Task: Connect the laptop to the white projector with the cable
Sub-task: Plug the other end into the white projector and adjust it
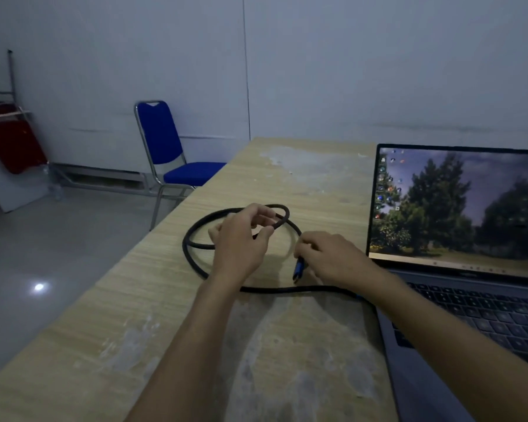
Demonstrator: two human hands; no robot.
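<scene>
A black cable (192, 257) lies coiled in loops on the wooden table (153, 300), left of the open laptop (457, 239). My left hand (241, 242) pinches the far loop of the coil between thumb and fingers. My right hand (329, 257) grips the cable just behind its blue plug (299, 268), which points toward me. One strand of cable runs under my right forearm to the laptop's left edge; whether it is plugged in there is hidden. The laptop's screen is lit with a tree wallpaper. No white projector is in view.
A blue chair (171, 153) with a metal frame stands at the table's far left corner. Red folded furniture (13, 144) leans on the wall at far left. The table's left edge runs diagonally beside the shiny grey floor (43, 254).
</scene>
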